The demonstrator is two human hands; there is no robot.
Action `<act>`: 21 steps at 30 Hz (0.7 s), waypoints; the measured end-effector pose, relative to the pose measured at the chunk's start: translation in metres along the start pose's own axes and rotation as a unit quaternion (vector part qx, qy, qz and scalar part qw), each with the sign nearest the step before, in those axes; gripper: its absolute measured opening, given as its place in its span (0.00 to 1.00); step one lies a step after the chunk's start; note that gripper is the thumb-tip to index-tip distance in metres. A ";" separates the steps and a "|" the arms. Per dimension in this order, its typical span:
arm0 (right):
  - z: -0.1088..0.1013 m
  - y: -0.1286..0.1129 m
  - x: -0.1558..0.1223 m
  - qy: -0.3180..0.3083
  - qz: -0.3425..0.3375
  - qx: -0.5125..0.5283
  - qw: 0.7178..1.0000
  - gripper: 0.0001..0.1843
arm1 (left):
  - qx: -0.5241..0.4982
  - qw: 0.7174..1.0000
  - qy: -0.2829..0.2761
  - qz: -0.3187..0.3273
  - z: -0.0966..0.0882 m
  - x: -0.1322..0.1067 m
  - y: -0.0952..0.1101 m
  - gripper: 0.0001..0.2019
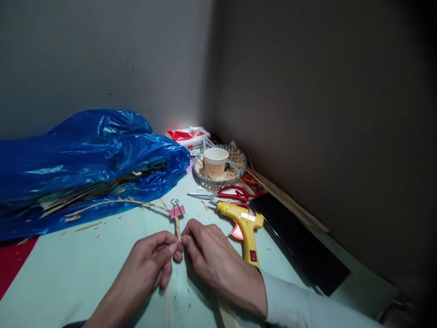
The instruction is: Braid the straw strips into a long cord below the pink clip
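Below the centre of the frame, the left hand and right hand meet, the fingers of both pinching a braided straw cord just under a pink binder clip (its wire handles upright). Right of centre on the tabletop, a yellow glue gun lies below red-handled scissors; a blue plastic bag spreads across the left.

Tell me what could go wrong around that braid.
The braid might loosen if the left hand or right hand slips, as both meet at its near end. A hard pull might drag it from the pink binder clip. The right hand might also bump the yellow glue gun beside it.
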State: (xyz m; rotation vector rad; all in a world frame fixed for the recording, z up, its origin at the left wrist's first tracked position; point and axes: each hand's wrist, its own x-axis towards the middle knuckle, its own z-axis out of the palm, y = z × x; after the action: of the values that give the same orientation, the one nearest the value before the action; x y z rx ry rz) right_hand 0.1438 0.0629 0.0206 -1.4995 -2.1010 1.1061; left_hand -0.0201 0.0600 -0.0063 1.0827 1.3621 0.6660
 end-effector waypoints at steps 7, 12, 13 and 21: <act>-0.004 0.002 0.002 -0.019 -0.023 -0.050 0.998 0.10 | -0.007 1.000 0.028 0.001 0.004 0.001 -0.003 0.18; -0.014 0.005 0.000 -0.010 -0.050 -0.118 0.992 0.12 | 0.014 0.997 0.074 -0.008 0.005 0.000 0.002 0.17; -0.016 0.004 -0.002 0.005 -0.048 -0.139 0.989 0.13 | 0.016 0.997 0.076 -0.010 0.006 0.000 0.003 0.17; 0.012 -0.006 -0.022 0.078 -0.154 -0.300 0.938 0.06 | 0.009 0.997 0.078 -0.006 0.008 -0.003 0.007 0.17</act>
State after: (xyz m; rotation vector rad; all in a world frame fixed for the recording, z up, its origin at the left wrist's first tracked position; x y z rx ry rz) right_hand 0.1404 0.0378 0.0212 -1.3484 -2.5684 0.2241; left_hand -0.0110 0.0585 -0.0004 1.0541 1.5100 0.7428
